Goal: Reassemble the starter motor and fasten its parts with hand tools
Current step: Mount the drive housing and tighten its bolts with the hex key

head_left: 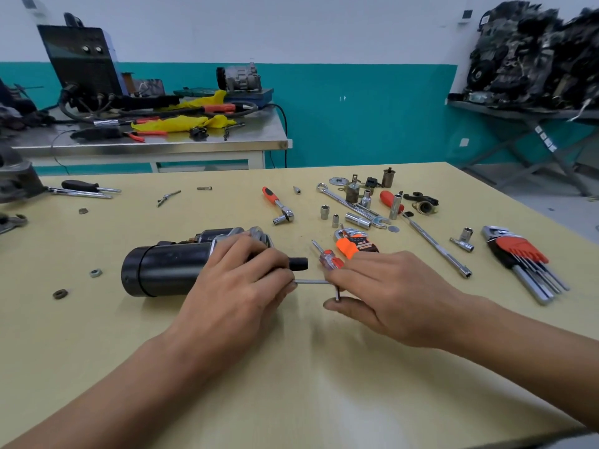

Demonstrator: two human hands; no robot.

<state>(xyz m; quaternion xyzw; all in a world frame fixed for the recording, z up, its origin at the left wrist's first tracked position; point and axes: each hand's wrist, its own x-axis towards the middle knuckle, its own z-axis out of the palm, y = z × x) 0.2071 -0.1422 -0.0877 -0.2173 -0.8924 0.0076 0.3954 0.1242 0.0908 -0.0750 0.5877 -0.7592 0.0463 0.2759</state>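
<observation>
Head view: blurred orange tool label (359,245)

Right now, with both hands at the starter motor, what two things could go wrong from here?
1. The hex key, pinched in the right hand, may slip off its fastener; the left hand hides where it seats.
2. The round starter motor lies on its side, held only by the left hand, so it might roll under the turning force.
</observation>
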